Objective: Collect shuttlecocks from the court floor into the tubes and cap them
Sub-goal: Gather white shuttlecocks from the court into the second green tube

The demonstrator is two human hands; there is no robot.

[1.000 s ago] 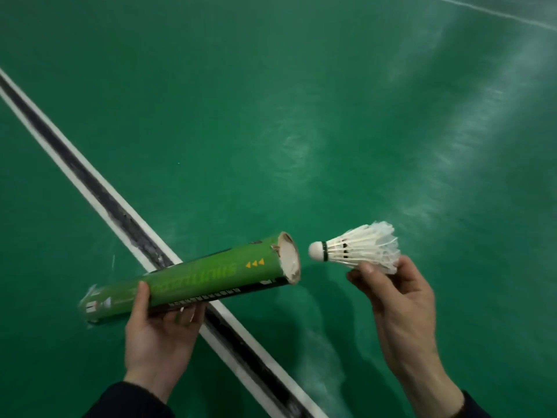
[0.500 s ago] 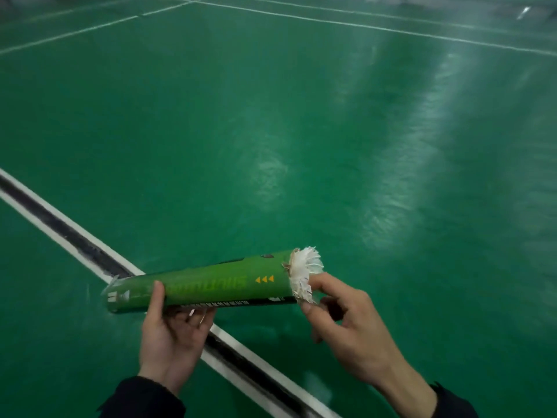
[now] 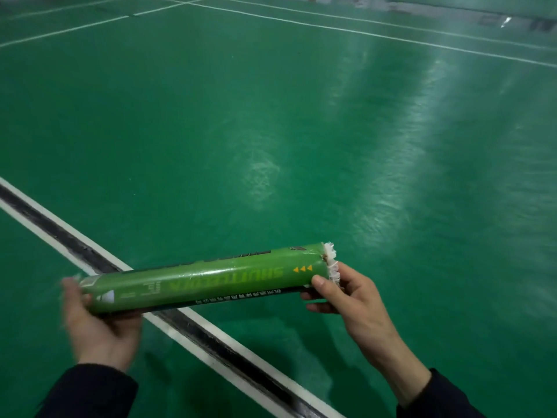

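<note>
A green shuttlecock tube (image 3: 208, 282) lies almost level between my hands, its open mouth pointing right. White feathers of a shuttlecock (image 3: 331, 265) stick out a little from that mouth. My right hand (image 3: 352, 303) grips the tube's right end, thumb on the green wall, fingers curled underneath beside the feathers. My left hand (image 3: 93, 324), blurred, cups the tube's left end from below, fingers wrapped round it. No cap is in sight.
The green court floor (image 3: 271, 131) stretches out ahead with glare patches. A white line with a dark middle strip (image 3: 211, 336) runs diagonally under the tube. Thin white court lines (image 3: 361, 33) cross at the far end.
The shuttlecock went from my right hand into the tube's mouth and now sits deeper. My right hand has moved onto the tube's end; my left hand slid to the tube's left end.
</note>
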